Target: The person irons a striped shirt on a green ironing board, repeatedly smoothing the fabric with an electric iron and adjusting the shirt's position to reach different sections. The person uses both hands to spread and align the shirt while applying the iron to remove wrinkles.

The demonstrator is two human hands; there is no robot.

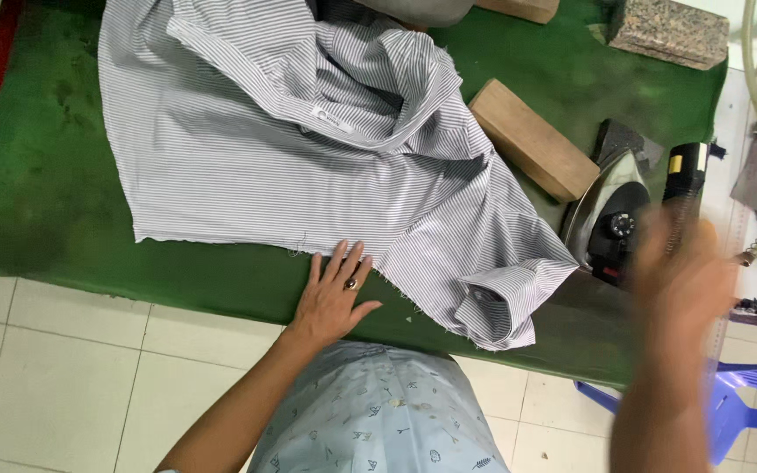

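Pressing step, shirt being set: my left hand (333, 298) lies spread flat on the raw hem of the grey-and-white striped cotton shirt (308, 149) on the green padded surface (37, 201); my right hand (681, 263), too blurred to tell its state, hovers at three o'clock by the silver-and-black steam iron (611, 215), which I judge needs gripping next.

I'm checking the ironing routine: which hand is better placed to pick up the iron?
Right. The right hand, blurred, is beside the iron, while the left hand lies flat on the striped shirt's hem, away from it.
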